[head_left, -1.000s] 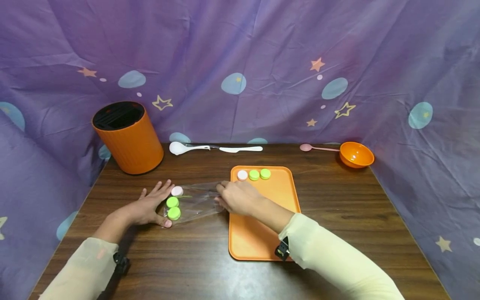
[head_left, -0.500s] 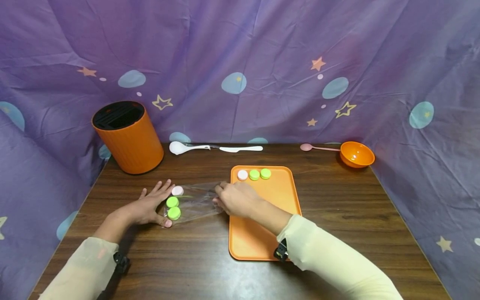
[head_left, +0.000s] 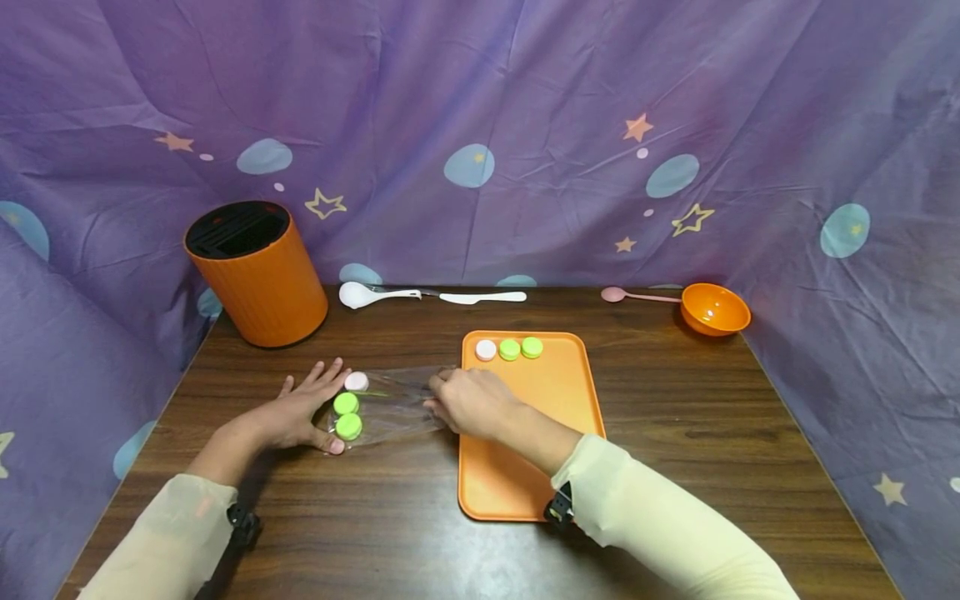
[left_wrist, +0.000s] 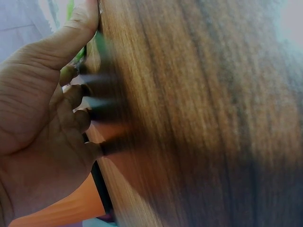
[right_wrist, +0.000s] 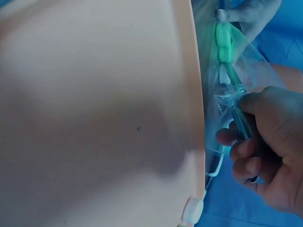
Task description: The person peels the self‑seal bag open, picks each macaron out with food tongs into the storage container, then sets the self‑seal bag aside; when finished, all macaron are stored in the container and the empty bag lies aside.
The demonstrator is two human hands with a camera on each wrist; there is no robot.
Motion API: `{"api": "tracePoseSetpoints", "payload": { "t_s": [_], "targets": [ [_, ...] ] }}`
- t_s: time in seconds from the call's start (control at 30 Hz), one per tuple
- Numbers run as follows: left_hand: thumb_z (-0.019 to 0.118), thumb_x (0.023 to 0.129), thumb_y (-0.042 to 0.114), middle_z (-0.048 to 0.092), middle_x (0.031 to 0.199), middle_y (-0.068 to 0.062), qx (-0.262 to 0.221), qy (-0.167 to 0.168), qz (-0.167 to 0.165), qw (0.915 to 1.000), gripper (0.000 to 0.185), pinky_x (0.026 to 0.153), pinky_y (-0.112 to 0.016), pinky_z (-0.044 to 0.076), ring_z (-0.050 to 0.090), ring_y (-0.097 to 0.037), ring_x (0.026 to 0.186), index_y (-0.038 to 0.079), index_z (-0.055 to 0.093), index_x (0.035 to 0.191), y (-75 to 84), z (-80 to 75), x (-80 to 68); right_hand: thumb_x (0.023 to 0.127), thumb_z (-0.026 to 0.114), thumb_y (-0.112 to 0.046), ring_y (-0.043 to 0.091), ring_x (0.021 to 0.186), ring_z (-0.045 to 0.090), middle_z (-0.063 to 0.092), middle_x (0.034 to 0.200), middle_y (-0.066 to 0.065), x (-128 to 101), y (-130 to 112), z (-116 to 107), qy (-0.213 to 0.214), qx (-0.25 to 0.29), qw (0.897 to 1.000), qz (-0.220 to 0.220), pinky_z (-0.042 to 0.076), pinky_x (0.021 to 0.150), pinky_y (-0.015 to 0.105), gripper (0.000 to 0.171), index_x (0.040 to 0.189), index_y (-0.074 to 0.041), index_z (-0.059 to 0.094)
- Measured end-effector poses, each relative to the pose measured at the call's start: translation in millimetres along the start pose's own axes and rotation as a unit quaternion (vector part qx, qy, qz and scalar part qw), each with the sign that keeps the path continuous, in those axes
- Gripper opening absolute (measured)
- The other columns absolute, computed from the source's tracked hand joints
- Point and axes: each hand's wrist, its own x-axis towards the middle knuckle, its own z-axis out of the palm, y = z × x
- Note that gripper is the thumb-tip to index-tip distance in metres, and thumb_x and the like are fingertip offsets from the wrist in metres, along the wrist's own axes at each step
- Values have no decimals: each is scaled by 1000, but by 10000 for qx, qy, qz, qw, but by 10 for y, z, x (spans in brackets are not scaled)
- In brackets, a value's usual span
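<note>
- Pinching the right end of the clear plastic bag (head_left: pixel 397 410), the right hand (head_left: pixel 471 402) has its thumb and curled fingers closed on gathered film, over the left rim of the orange tray (head_left: pixel 506 487).
- The left hand (head_left: pixel 294 415) spreads its fingers wide at the bag's left end, thumb on the near side and fingertips on the far side; how firmly it presses, I cannot tell.
- The bag lies on the wooden table (head_left: pixel 390 517), left of the tray, stretched between the two hands.
- A hard pull to the right could slide the whole bag out from beside the left hand, since those fingers are not wrapped round it.
- Tugging unevenly could tear or twist such thin film, or knock the discs out of their line.
- The bag looks slack, shiny and creased, bunched towards the right, with a thin greenish line near the far side.
- At its left end sit a pale pink disc (head_left: pixel 357 382), then a middle green disc (head_left: pixel 346 404) and a near green disc (head_left: pixel 348 427), seemingly inside the film.
</note>
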Motion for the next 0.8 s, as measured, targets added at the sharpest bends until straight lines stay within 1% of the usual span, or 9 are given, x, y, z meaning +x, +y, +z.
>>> {"api": "tracePoseSetpoints", "payload": {
  "t_s": [0.07, 0.17, 0.23, 0.4, 0.47, 0.57, 0.6, 0.7, 0.8],
  "targets": [
    [88, 75, 72, -2, 185, -26, -78, -6, 115, 9999, 139, 122, -89, -14, -12, -56, 169, 10, 18, 178, 19, -6, -11, 112, 66, -37, 22, 73, 77, 76, 91, 2, -4, -7, -10, 15, 89, 10000, 43, 63, 58, 40, 30, 95, -13, 70],
    [87, 78, 70, -3, 184, -27, -233, -48, 257, 9994, 136, 120, -89, -16, -14, -57, 168, 10, 17, 178, 88, -33, -45, 111, 68, -36, 24, 72, 77, 77, 89, 2, -5, -19, -28, 24, 204, 9997, 97, 62, 56, 40, 30, 91, -13, 70],
    [88, 79, 67, -4, 184, -27, -258, -50, 320, 9991, 135, 119, -89, -18, -15, -56, 168, 11, 16, 178, 88, -35, -52, 110, 68, -35, 24, 72, 78, 77, 87, 2, -1, -28, -43, 13, 245, 9996, 123, 62, 56, 40, 29, 90, -14, 70],
    [92, 78, 61, -3, 183, -30, -207, -54, 201, 9996, 136, 119, -90, -16, -14, -59, 167, 5, 18, 177, 150, -65, -78, 110, 69, -34, 24, 73, 78, 78, 86, 1, 12, -53, -67, -25, 240, 9996, 159, 63, 56, 40, 30, 88, -14, 69],
    [91, 77, 62, -2, 182, -32, -243, -76, 167, 9995, 136, 119, -90, -15, -12, -61, 166, 3, 19, 176, 196, -88, -91, 110, 69, -35, 23, 74, 79, 78, 86, 1, 17, -60, -67, 0, 207, 9997, 157, 63, 56, 40, 30, 88, -14, 69],
    [91, 77, 63, -3, 184, -29, -198, -58, 103, 9997, 137, 121, -88, -16, -13, -58, 168, 5, 18, 177, 148, -73, -69, 110, 69, -35, 23, 74, 79, 79, 87, 0, 18, -71, -60, 36, 182, 9997, 168, 63, 57, 40, 29, 88, -15, 69],
    [90, 77, 65, -3, 184, -28, -170, -70, 129, 9997, 137, 121, -89, -15, -13, -58, 168, 6, 18, 177, 121, -64, -55, 109, 69, -35, 23, 75, 80, 79, 87, -1, 18, -74, -60, 42, 178, 9997, 177, 63, 57, 40, 29, 88, -15, 70],
    [88, 76, 70, -3, 186, -23, -87, -52, 53, 9999, 138, 124, -87, -15, -13, -53, 170, 11, 17, 178, 24, -25, -12, 109, 69, -34, 23, 76, 80, 79, 86, -1, 17, -82, -65, 3, 205, 9996, 214, 64, 57, 40, 28, 88, -15, 69],
    [88, 74, 74, -2, 186, -24, -12, -51, 35, 10000, 140, 123, -88, -14, -12, -54, 170, 10, 18, 178, -11, -8, 8, 108, 70, -33, 23, 79, 80, 79, 86, -1, 19, -90, -86, -90, 271, 9992, 279, 64, 59, 41, 27, 87, -15, 69]
  ]
}}
